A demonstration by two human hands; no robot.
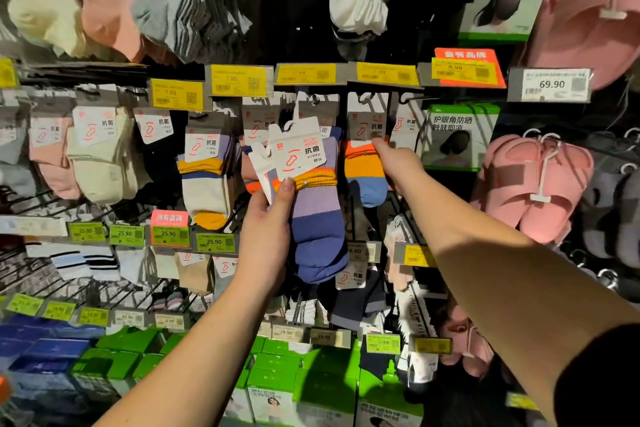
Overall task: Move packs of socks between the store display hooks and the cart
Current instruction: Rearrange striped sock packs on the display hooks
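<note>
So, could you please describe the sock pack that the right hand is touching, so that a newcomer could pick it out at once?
Find the row of yellow price tags across the middle of the rack. Under the tag just left of the red-backed one hangs a sock pack, with the right hand on its right edge. It alone is orange on top with a blue toe; the pack in the left hand is purple and blue.

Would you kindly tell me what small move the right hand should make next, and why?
Probably slide the orange-and-blue sock pack forward off its hook. The right hand grips that pack's edge while its card still hangs there, and the left hand already holds purple packs.
</note>
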